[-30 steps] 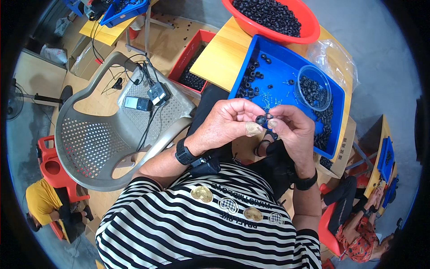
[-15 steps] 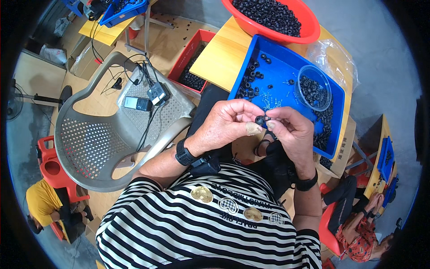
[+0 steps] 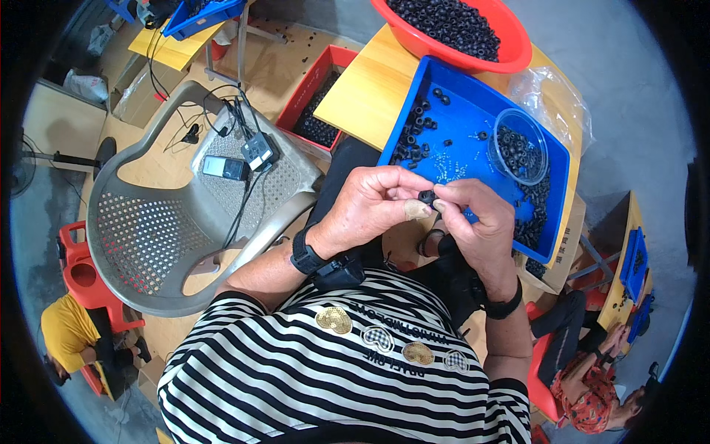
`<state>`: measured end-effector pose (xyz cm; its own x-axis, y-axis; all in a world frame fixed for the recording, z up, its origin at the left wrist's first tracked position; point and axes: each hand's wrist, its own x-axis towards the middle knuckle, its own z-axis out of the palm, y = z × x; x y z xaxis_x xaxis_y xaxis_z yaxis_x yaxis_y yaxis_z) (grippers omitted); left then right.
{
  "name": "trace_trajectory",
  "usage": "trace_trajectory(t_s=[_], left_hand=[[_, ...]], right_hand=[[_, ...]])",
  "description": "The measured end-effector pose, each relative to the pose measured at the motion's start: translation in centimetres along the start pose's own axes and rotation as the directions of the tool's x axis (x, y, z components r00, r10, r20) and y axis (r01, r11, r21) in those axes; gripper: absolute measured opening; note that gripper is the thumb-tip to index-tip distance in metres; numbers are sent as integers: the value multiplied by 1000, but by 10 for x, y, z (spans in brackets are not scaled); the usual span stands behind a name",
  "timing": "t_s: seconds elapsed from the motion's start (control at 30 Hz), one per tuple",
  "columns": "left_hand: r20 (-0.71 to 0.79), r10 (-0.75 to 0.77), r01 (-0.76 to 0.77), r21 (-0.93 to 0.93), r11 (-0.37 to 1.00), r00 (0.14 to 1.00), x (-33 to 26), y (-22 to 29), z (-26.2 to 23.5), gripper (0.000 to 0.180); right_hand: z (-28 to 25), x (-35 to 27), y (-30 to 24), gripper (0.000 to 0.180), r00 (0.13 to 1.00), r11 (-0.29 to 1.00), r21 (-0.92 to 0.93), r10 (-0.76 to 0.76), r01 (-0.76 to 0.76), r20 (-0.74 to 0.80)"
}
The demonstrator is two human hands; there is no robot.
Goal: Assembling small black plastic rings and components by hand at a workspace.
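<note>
Between the fingertips of both hands, in front of the blue tray (image 3: 462, 85), is a small round black part (image 3: 427, 197). My left hand (image 3: 373, 203) pinches it from the left, with a tan plaster on the thumb. From the other side my right hand (image 3: 477, 214) closes finger and thumb against the same part; anything smaller in those fingers is hidden. Loose black parts (image 3: 414, 133) lie along the tray's left side. On the tray's right stands a clear round tub (image 3: 543, 166) with many small black pieces in it, and more pieces are heaped beside it.
A red basin (image 3: 518, 52) full of black parts stands on the yellow table (image 3: 355, 96), with a plastic bag (image 3: 555, 92) beside the tray. A red crate (image 3: 303, 92) sits on the floor. Left is a grey chair (image 3: 151, 244) holding devices and cables. Two people sit further off.
My right fingers have moved slightly left and closed up against the black part, covering the small gap between them and it. The left hand keeps its grip.
</note>
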<state>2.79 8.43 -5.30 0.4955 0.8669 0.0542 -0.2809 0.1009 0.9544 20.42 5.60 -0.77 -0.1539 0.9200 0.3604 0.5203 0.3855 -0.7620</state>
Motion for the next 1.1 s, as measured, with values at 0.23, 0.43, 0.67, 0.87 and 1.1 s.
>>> trace_trajectory(t_s=[0.23, 0.43, 0.67, 0.87, 1.1], left_hand=[[-3, 8, -8, 32, 999, 1000, 1, -5, -4, 26], [100, -295, 301, -530, 793, 950, 5, -8, -12, 20], [133, -266, 291, -605, 742, 955, 5, -5, -10, 22], [131, -242, 275, -469, 839, 961, 6, -1, -10, 22], [129, -270, 298, -482, 824, 954, 3, -3, -7, 21]], right_hand=[[8, 1, 5, 19, 1000, 1000, 16, -18, 18, 6], [11, 2, 10, 20, 999, 994, 106, 22, -18, -42], [13, 0, 3, 20, 977, 949, 240, 211, -207, 6], [15, 0, 12, 19, 985, 927, 339, 171, -161, 2], [14, -4, 10, 21, 994, 964, 249, 103, -93, -27]])
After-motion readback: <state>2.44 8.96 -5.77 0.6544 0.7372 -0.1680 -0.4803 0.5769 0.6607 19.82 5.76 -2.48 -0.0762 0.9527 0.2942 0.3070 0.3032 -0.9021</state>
